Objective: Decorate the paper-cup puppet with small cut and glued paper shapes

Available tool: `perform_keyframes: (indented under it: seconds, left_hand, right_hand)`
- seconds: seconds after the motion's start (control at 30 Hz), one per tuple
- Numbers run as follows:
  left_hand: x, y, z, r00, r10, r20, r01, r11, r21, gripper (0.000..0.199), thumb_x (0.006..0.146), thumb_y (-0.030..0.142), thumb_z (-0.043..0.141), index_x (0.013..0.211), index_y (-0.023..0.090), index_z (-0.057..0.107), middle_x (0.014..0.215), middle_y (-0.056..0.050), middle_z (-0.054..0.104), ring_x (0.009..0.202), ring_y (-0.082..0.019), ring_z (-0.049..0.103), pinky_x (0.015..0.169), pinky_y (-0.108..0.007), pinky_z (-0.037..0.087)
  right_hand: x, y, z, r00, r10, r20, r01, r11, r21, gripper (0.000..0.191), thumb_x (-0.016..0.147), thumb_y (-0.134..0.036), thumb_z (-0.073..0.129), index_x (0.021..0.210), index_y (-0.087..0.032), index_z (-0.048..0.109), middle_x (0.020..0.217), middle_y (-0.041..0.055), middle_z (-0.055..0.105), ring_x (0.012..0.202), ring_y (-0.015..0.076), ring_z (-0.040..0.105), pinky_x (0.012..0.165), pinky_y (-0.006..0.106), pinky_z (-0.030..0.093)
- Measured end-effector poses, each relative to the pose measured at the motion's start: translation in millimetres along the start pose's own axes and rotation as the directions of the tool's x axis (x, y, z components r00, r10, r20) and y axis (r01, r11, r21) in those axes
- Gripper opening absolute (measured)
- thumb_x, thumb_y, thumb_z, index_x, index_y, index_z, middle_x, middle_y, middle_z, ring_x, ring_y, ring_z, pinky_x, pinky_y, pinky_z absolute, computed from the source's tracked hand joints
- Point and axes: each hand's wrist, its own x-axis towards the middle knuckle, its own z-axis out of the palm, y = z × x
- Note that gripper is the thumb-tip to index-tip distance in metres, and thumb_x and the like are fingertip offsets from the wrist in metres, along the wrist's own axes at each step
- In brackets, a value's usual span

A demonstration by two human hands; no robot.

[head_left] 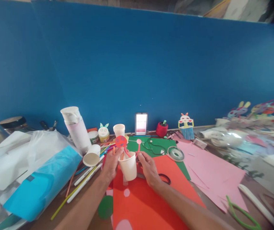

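Observation:
A white paper cup (128, 166) is held upright in front of me, a little above a sheet of red paper (146, 207). My left hand (113, 164) is closed on the cup's left side, with the thumb up at the rim. A red paper disc (121, 141) with blue drawn marks stands over the rim, joined to red strips that go down into the cup. In my right hand (148, 167), thumb and fingers pinch a red strip (138, 148) topped by a pink dot, close to the cup's right side. Black-handled scissors (165, 179) lie partly behind my right hand.
A blue packet (45, 182), a white flask (75, 129) and a tipped paper cup (91, 155) lie left, beside several pens and straws. Right are a tape roll (175, 153), pink paper (213, 172) and green-handled scissors (243, 215). A phone (141, 124) stands against the blue wall.

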Motion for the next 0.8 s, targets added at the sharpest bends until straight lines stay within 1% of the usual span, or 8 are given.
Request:
perform_keyframes:
  seconds: [0.13, 0.27, 0.47, 0.63, 0.8]
  left_hand:
    - [0, -1, -1.5, 1.000, -0.004, 0.013, 0.005, 1.000, -0.016, 0.019, 0.063, 0.028, 0.064, 0.075, 0.013, 0.064, 0.064, -0.005, 0.065, 0.059, -0.016, 0.060, 0.053, -0.023, 0.043]
    - [-1, 0, -1.4, 0.999, -0.025, 0.024, 0.025, 1.000, -0.013, 0.021, 0.062, 0.028, 0.064, 0.076, 0.012, 0.065, 0.067, -0.007, 0.066, 0.060, -0.017, 0.060, 0.055, -0.024, 0.043]
    - [-2, 1, 0.4, 0.998, -0.060, -0.009, 0.060, 0.998, 0.031, 0.027, 0.060, 0.030, 0.066, 0.079, 0.010, 0.065, 0.066, -0.008, 0.066, 0.057, -0.018, 0.060, 0.055, -0.028, 0.044]
    - [-1, -1, -1.5, 0.999, -0.042, 0.015, 0.041, 0.997, 0.069, 0.028, 0.062, 0.031, 0.064, 0.081, 0.010, 0.065, 0.070, -0.009, 0.067, 0.059, -0.019, 0.060, 0.057, -0.028, 0.044]
    - [-1, -4, -2.0, 0.999, -0.044, 0.001, 0.044, 0.998, 0.052, 0.030, 0.060, 0.031, 0.065, 0.082, 0.011, 0.065, 0.068, -0.009, 0.067, 0.057, -0.018, 0.060, 0.055, -0.027, 0.044]
  right_hand:
    - [0, 2, -1, 1.000, -0.015, 0.005, 0.015, 1.000, -0.020, 0.027, 0.078, -0.041, 0.046, 0.072, -0.016, 0.055, 0.062, -0.0025, 0.050, 0.057, 0.0091, 0.043, 0.051, 0.019, 0.032]
    - [1, 7, -2, 0.999, -0.039, 0.008, 0.040, 0.998, -0.050, 0.029, 0.079, -0.042, 0.045, 0.072, -0.016, 0.054, 0.064, -0.0015, 0.050, 0.060, 0.0099, 0.043, 0.053, 0.019, 0.033]
    - [4, 10, -2, 1.000, -0.022, 0.009, 0.022, 0.998, -0.063, 0.031, 0.077, -0.045, 0.045, 0.070, -0.016, 0.053, 0.064, -0.0012, 0.050, 0.060, 0.0102, 0.043, 0.055, 0.020, 0.034]
    - [3, 10, -2, 1.000, -0.014, 0.002, 0.014, 0.998, -0.069, 0.030, 0.077, -0.043, 0.046, 0.068, -0.016, 0.053, 0.062, -0.0023, 0.049, 0.059, 0.0093, 0.041, 0.053, 0.019, 0.032]
    - [2, 9, -2, 1.000, -0.026, -0.006, 0.025, 0.998, -0.055, 0.031, 0.076, -0.044, 0.048, 0.063, -0.016, 0.051, 0.059, -0.0036, 0.047, 0.056, 0.0087, 0.041, 0.053, 0.019, 0.032]
